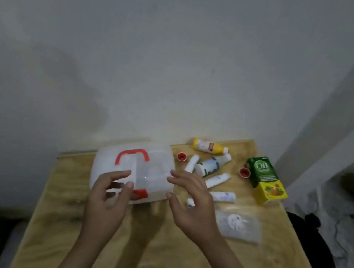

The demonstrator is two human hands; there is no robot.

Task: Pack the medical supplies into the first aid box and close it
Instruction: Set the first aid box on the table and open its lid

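Head view, seen from above and behind the hands: the first aid box (pixel 133 173), a translucent white case with a red handle (pixel 132 155) on top and a red latch (pixel 139 193) on its near edge, is shown lying on the wooden table (pixel 177 248) with its lid down. Its long axis is seen to run left to right across the view, slightly tilted. The left hand (pixel 107 199) is held over the near left corner of the box, fingers spread and gripping nothing, its thumb just beside the latch; contact with the lid cannot be told through the blur. The right hand (pixel 191 202) is held open and empty at the box's right end, its fingertips near the lid's edge. The supplies are seen unpacked to the right of the box: a yellow bottle (pixel 209 146), a white bottle with green print (pixel 211 164), several white tubes (pixel 217 180), two red caps (pixel 182 157), a green and yellow carton (pixel 265 180) and a clear packet (pixel 236 226). The box is thus bracketed by both hands, and the left is judged nearer the latch, so that the opening is best begun there.
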